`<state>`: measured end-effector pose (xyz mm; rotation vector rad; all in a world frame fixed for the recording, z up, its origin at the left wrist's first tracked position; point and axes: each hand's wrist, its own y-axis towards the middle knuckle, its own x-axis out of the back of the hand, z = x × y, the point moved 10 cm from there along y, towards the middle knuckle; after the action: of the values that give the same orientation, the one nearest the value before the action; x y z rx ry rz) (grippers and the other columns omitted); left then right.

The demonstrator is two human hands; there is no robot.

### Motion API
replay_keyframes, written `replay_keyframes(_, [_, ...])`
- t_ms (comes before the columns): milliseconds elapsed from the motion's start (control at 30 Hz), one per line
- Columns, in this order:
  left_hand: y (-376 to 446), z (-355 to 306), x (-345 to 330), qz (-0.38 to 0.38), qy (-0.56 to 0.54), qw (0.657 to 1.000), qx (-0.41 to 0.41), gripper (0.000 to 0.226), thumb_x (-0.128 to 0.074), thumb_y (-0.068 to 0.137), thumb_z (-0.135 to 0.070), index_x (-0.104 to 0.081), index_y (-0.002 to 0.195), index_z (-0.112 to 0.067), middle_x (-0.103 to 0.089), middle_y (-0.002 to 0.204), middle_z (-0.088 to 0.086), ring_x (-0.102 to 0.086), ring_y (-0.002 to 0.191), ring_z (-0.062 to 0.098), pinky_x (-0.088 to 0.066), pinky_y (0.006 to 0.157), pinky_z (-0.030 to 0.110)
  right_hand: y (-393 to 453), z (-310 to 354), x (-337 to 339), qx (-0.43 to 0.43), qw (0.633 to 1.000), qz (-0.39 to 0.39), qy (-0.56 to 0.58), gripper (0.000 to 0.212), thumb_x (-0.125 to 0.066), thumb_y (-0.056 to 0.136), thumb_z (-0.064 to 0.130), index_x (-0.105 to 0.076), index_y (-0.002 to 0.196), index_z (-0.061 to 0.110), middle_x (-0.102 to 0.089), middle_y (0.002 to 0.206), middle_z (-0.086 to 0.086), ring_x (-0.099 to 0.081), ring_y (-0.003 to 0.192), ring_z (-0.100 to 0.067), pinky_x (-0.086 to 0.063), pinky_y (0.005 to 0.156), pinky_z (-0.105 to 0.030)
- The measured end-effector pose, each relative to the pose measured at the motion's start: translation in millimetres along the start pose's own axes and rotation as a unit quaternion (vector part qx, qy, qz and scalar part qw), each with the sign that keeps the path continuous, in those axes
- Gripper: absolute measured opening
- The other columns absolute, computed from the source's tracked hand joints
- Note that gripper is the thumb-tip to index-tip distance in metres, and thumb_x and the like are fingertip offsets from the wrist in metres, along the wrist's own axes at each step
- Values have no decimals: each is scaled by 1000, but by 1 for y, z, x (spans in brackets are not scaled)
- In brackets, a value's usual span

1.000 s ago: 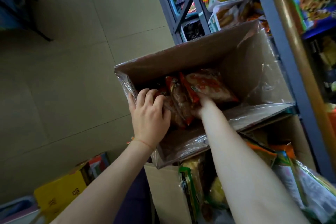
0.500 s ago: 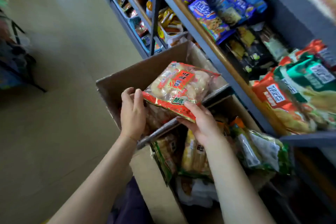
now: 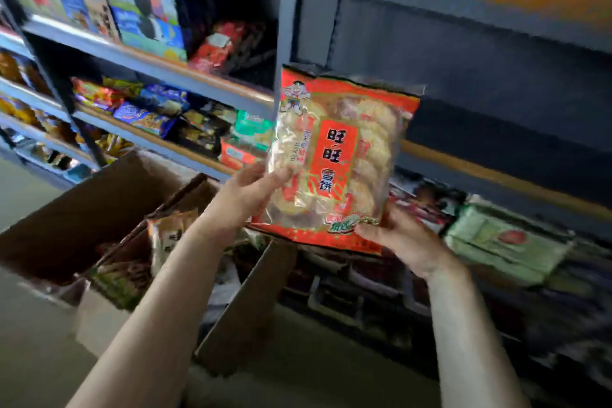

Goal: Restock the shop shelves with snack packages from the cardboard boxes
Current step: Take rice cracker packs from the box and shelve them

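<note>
Here both hands, left hand [image 3: 246, 190] and right hand [image 3: 402, 238], grip the upright rice-cracker bag [image 3: 337, 156].

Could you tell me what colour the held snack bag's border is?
Red, on the snack bag; head view shows it.

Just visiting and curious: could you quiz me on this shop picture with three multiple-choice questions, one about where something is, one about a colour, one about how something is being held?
1. Where is the open cardboard box?
A. lower left, below the shelves
B. on the top shelf
C. far right

2. Main colour of the held snack bag?
A. blue
B. red
C. black

3. How is the bag held?
A. lying in the box
B. one hand only
C. both hands, upright

Answers:
A, it sits low at left.
B, its borders and label are red.
C, the left hand and right hand grip its bottom corners.
</note>
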<state>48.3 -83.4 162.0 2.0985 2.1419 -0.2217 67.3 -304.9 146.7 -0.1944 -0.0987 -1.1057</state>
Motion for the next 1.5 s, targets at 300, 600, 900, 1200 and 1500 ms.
replay_keyframes(300, [-10, -2, -259, 140, -141, 980, -24, 30, -62, 94, -20, -67, 122, -13, -74, 114, 9, -72, 99, 22, -59, 79, 32, -149, -6, 177, 84, 912, -272, 295, 57, -86, 65, 46, -68, 109, 14, -73, 107, -10, -71, 91, -27, -59, 78, -41])
replay_keyframes(600, [20, 61, -391, 167, 6, 985, 37, 50, -78, 73, -35, -69, 113, -6, -75, 110, 13, -72, 103, 25, -57, 81, 31, -254, -53, 318, 114, 818, -503, 254, 34, -80, 79, 19, -71, 112, 19, -73, 117, -3, -67, 113, -25, -46, 105, -53])
replay_keyframes(900, [45, 88, -523, 162, -125, 979, -1, 46, -77, 83, -26, -58, 123, -14, -70, 95, -8, -68, 87, 9, -54, 70, 23, -275, -115, 403, 26, 865, -392, 314, 88, -94, 59, 30, -57, 136, 12, -60, 138, -11, -63, 120, -24, -48, 105, -46])
replay_keyframes(1200, [77, 64, -670, 227, -85, 969, -53, 48, -85, 76, -17, -60, 116, -11, -72, 113, 16, -71, 104, 36, -55, 93, 61, -346, -87, 543, -11, 877, -474, 80, 59, -70, 66, 73, -62, 112, 37, -69, 108, 18, -64, 102, -7, -47, 98, -39])
replay_keyframes(1500, [33, 92, -839, 294, 10, 944, -150, 43, -74, 92, -15, -44, 122, -24, -65, 107, -7, -65, 99, 10, -57, 81, 44, -430, -105, 681, 30, 770, -626, 116, 33, -70, 89, 40, -67, 114, 19, -71, 107, 0, -68, 86, -1, -54, 59, -16])
